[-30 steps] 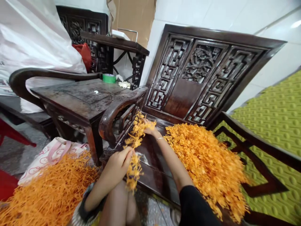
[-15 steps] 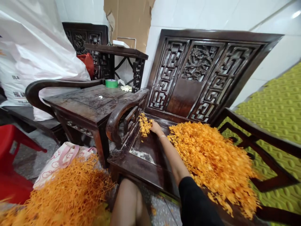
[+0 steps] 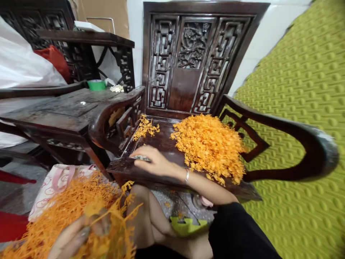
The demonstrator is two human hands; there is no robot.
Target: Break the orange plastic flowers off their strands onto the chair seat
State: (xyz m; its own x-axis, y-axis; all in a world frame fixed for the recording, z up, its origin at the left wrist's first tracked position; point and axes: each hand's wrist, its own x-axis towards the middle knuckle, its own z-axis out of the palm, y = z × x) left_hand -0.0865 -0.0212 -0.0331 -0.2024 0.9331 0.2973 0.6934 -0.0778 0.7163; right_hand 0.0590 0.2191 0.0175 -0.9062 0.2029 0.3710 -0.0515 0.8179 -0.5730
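My left hand [image 3: 82, 230], blurred at the lower left, pinches a thin orange artificial flower sprig [image 3: 104, 215]. It is above a big heap of stringy orange sprigs [image 3: 72, 199]. My right hand [image 3: 152, 161] hovers over the front left of the dark wooden chair seat [image 3: 169, 135], fingers stretched left and thumb apart, with nothing seen in it. The speckled white patch showing between its thumb and fingers seems to be on the seat. Behind this hand lies a small bunch of orange sprigs [image 3: 145, 127]. Right of it is a large orange flower pile [image 3: 211, 147].
At left stands a dark wooden side table [image 3: 61, 111] with green tape [image 3: 96, 85] on it. A pink-handled cloth bag [image 3: 48, 190] is beside the stringy heap. The chair's curved armrest [image 3: 318, 151] and a yellow-green foam mat [image 3: 293, 90] are at right.
My right hand has drawn back from the small bunch, leaving it on the seat. My left hand has come into view with a sprig. The view has turned right.
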